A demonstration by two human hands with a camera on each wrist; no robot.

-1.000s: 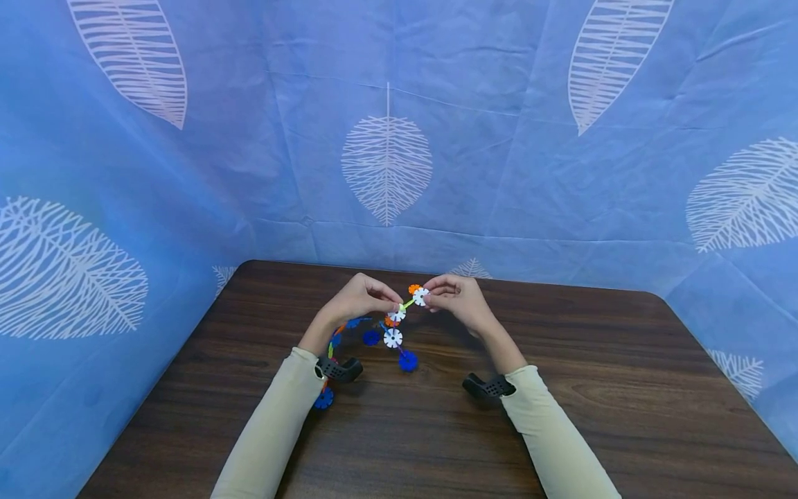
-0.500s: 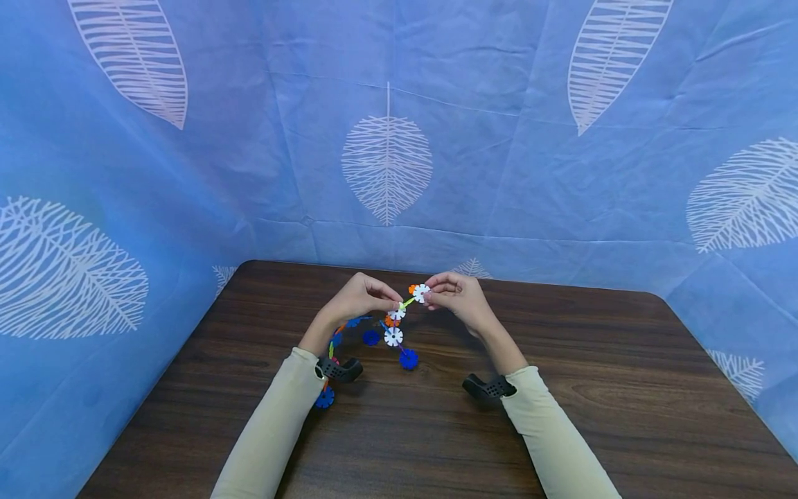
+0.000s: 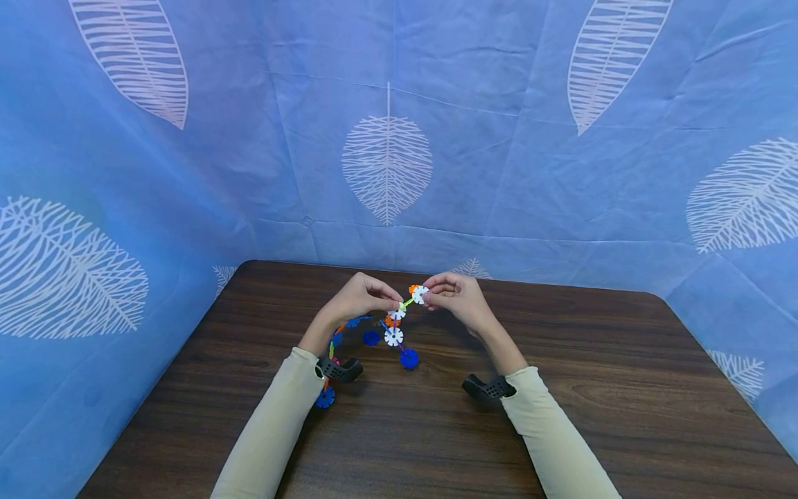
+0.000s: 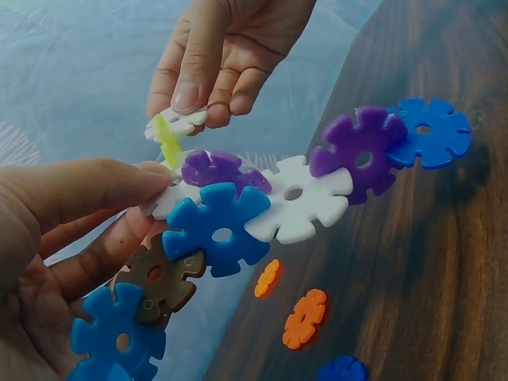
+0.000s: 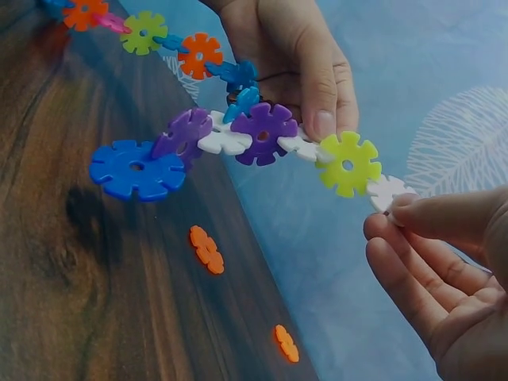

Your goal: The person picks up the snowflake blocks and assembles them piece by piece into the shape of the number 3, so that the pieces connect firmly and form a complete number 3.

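A chain of interlocking snowflake discs hangs between the two hands above the table. My left hand [image 3: 361, 299] pinches a white disc [image 4: 167, 202] partway along it, between thumb and fingers. A yellow-green disc [image 5: 348, 164] links that one to another white disc [image 5: 389, 192], whose edge my right hand [image 3: 460, 299] pinches. From the left hand's disc a branch runs through a purple disc [image 5: 263, 133] to a bright blue end disc [image 5: 136, 171]. Another branch, with a brown disc [image 4: 159, 278], curves under the left wrist to a blue disc [image 3: 325, 397].
Two loose orange discs [image 5: 206, 250] lie on the dark wooden table [image 3: 592, 388] near its far edge. A loose dark blue disc [image 3: 370, 337] lies below the left hand. Blue leaf-print cloth [image 3: 499, 173] hangs behind and beside the table.
Both hands keep nearly the same place and grip. The white disc in the right hand has turned very slightly, and the chain's hanging blue end has shifted up a little.
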